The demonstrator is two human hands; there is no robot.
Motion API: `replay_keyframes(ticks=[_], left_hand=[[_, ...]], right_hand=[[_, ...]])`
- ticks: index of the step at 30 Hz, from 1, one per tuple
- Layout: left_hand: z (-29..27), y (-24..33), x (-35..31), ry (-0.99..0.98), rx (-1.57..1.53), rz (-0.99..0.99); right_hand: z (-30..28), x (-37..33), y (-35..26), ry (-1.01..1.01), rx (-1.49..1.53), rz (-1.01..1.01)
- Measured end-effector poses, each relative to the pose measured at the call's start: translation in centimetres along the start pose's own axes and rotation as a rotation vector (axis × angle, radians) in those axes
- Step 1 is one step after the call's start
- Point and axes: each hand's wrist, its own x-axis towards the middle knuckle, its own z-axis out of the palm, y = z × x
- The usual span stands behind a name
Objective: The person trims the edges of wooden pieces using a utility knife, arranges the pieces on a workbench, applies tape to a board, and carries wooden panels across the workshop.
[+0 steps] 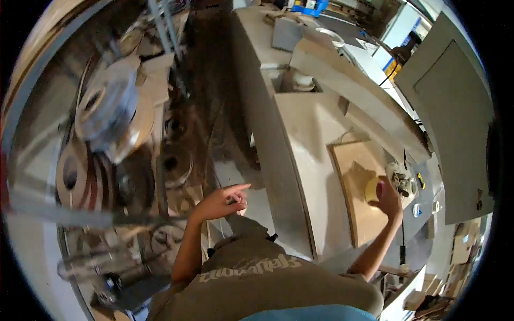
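My right hand (pixel 390 199) is curled round a roll of yellowish tape (pixel 370 190), over a light wooden board (pixel 356 219) lying on the workbench. The roll stands on edge, with the fingers and thumb at its right side. Its shadow falls on the board. My left hand (pixel 219 203) hovers in front of my body, left of the bench, with the index finger stretched out and the other fingers loosely bent. I see nothing held in it.
Long panels (pixel 356 85) lie along the bench's far side. Right of the board are a cluttered small pile (pixel 401 179) and a yellow-black cutter (pixel 421 181). A rack at left holds rolls of edging (pixel 107 104). A large grey panel (pixel 455 117) stands at right.
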Motion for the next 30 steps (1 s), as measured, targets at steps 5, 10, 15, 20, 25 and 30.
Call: replay_keyframes(ticks=[5,10,15,20,25,30], left_hand=[[-9.1,2.6,9.6,0.097,-0.072,0.068],[-16.3,7.1,21.0,0.213,-0.406,0.216],[-23.3,11.2,36.0,0.201,-0.492,0.199],[-29.8,12.8,56.7,0.025,-0.209,0.061],[-33.6,10.2,82.6,0.076,0.462,0.216],[-30.6,10.5,97.9,-0.054,0.930,0.331]], right_hand=[[-1.1,-0.6,-3.8,-0.008,0.134,0.213],[0.7,-1.1,-3.6,0.101,0.093,0.196],[2.4,-1.9,-7.9,0.198,-0.212,0.353],[2.5,-2.7,-15.7,0.378,0.020,0.604],[3.0,-1.3,-23.0,0.623,0.290,0.891],[2.4,4.5,-30.4,0.592,0.165,0.999]])
